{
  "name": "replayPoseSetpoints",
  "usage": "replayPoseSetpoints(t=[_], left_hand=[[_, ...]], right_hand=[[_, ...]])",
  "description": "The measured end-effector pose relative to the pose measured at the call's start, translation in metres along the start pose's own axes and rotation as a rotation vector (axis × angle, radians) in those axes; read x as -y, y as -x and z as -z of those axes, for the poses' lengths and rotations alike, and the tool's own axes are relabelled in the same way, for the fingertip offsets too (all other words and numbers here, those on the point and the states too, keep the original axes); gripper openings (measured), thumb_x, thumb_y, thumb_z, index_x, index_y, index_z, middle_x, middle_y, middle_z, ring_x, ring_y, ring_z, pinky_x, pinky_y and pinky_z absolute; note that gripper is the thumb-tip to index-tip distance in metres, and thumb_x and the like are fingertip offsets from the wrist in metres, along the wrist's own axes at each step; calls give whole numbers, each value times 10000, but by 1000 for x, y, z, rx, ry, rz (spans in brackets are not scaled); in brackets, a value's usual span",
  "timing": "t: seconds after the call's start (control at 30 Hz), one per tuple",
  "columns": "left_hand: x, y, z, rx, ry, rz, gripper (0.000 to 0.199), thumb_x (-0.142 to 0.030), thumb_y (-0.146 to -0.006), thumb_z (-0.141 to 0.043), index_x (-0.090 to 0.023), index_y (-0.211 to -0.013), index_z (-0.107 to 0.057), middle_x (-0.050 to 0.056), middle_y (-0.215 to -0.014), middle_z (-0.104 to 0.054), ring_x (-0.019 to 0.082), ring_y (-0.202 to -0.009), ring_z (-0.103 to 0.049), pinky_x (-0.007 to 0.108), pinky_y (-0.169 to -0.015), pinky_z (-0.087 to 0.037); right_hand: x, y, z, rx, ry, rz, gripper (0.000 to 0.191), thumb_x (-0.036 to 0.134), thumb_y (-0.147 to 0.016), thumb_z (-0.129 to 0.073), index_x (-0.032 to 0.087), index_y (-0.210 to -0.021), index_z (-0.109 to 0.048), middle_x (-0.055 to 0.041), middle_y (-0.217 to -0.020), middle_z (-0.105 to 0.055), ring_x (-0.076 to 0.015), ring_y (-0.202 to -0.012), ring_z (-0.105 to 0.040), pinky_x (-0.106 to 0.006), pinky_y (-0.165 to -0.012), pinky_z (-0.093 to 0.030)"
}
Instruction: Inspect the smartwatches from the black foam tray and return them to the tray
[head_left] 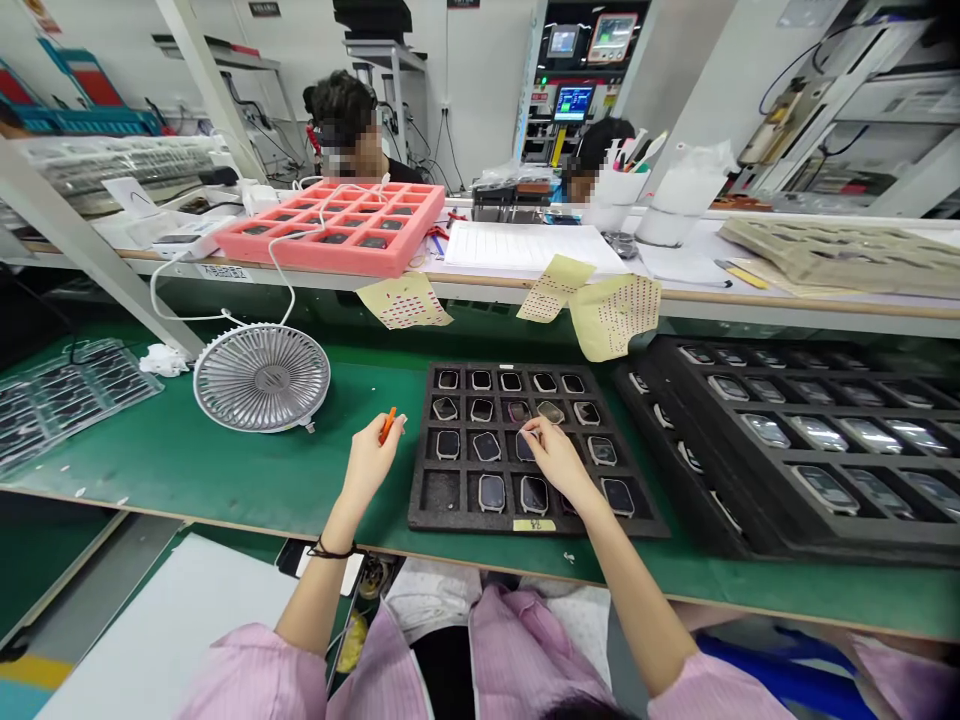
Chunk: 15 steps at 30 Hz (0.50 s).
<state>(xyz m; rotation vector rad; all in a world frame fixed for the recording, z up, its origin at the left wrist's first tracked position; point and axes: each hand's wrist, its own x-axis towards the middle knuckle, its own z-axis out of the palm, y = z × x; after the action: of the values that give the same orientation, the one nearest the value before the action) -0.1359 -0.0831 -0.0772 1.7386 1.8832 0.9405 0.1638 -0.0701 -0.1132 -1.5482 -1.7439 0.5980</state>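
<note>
In front of me lies a black foam tray with square pockets. Most of the pockets I can see hold a smartwatch case with a dark screen; the front left pocket has none. My left hand is closed around a small orange tool just left of the tray; its kind is unclear. Over the tray's middle, my right hand reaches down with fingers pinched at a watch case in the third row. Those fingers partly cover the case and hide some pockets behind them. A yellow label sits on the tray's front edge.
Stacked black trays of watch cases stand close on the right. A round fan and clear plastic trays are on the left. The shelf ahead bears a pink foam tray and papers. Two people sit beyond.
</note>
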Motion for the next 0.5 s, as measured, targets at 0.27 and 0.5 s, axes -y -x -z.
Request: replayPoseSetpoints(t=[0.27,0.5], left_hand=[[9,1,11,67,-230,152,283,-390,-871,-532,-182,-682,-569,40,-595,-579,206,-603,-589,250,-547,-343],[-8,15,-6,-199,557,-26,442,-519,-950,-354,-168,-1020,-613,-35,-658,-396,92,-476,-345,216,-458,-304]], right_hand=[[-16,8,25,-162,236,52,225,360,-885,-460,186,-919,-598,-125,-912,-626,-270,-845,-580,-418,-803,-469],[-32,16,42,-78,646,-168,194,331,-907,-492,163,-941,-582,-153,-885,-674,-310,-849,-635,-373,-677,-455]])
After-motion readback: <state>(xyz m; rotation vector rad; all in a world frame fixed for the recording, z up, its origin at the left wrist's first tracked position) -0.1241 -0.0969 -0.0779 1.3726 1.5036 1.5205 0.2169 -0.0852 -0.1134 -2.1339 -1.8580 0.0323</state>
